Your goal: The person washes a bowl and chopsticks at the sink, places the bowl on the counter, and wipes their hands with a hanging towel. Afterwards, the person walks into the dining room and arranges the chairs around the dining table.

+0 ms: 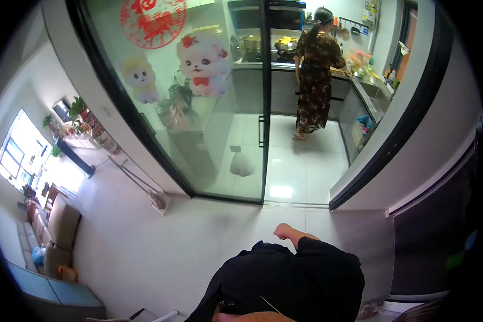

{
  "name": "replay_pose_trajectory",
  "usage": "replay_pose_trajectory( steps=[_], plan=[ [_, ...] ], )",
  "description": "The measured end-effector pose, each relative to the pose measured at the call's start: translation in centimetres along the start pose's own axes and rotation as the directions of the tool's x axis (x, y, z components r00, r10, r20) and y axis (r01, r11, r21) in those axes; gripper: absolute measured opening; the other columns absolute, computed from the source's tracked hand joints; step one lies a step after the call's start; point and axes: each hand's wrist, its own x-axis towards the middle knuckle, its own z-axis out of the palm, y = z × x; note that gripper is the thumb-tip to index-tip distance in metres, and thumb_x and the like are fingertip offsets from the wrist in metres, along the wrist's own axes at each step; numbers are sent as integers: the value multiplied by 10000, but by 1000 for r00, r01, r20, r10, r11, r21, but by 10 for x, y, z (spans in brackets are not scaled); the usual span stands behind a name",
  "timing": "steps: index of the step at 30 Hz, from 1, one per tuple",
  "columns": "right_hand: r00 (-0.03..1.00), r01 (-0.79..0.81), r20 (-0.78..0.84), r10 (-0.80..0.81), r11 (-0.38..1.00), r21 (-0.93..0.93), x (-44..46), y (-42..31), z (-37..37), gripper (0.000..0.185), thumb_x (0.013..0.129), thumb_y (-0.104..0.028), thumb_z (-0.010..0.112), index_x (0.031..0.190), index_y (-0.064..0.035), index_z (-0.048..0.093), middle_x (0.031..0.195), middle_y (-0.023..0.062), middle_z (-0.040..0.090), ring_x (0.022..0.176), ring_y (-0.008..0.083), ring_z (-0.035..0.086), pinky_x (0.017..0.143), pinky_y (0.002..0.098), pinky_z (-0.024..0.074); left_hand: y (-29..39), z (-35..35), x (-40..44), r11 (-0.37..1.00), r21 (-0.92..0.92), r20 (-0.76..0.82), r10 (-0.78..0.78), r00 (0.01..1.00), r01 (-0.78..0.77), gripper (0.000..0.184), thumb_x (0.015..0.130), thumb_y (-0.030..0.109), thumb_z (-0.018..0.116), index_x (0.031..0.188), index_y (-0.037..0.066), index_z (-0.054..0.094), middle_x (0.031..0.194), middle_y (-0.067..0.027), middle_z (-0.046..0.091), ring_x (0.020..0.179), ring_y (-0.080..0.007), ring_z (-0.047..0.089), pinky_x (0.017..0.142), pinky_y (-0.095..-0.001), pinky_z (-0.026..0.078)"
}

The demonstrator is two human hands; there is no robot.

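My right hand (283,231) reaches out from a black sleeve (327,263) above the pale floor, in front of the kitchen doorway. Its fingers are curled in, and no object shows in them. The black clothing on my body fills the bottom middle. My left hand is not visible; a blurred strip of skin lies at the bottom edge. A glass sliding door (214,145) with a black frame and cartoon stickers is ahead to the left of the opening.
A person (317,75) in a dark patterned dress stands at the kitchen counter (373,99), back turned. Pots (250,43) are on the stove. A broom and dustpan (158,201) lean by the wall on the left. A sofa (59,231) stands far left.
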Motion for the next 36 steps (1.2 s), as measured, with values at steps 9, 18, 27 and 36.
replay_pose_trajectory(
  steps=[9,18,27,36],
  plan=[
    [996,10,-87,-13,999,-38,-16,22,-58,247,730,-161,474,665,10,640,608,140,620,482,230,593,502,357,504,70,-6,35,997,52,57,60,997,-63,289,795,263,593,1028,97,636,951,-93,663,925,-269,611,810,-382,478],
    [996,-70,42,79,982,-176,-24,137,-67,149,662,-107,574,726,-6,661,675,177,631,585,282,620,515,415,485,123,-12,74,989,82,84,117,990,-123,289,790,270,602,1024,104,638,936,-87,666,929,-262,612,809,-376,474],
    [977,199,63,-204,764,-614,-20,174,-38,139,676,-199,606,706,-76,662,722,158,642,659,337,617,575,438,488,126,-35,113,969,62,39,235,971,-237,290,785,278,611,1020,111,641,922,-81,670,933,-255,613,808,-371,471],
    [963,261,123,-239,721,-642,-37,136,-24,157,691,-227,643,763,-88,644,736,138,640,688,332,617,569,442,485,104,-31,124,961,138,12,239,971,-238,305,805,322,577,1018,114,642,936,-88,665,931,-252,611,801,-376,466]
  ],
)
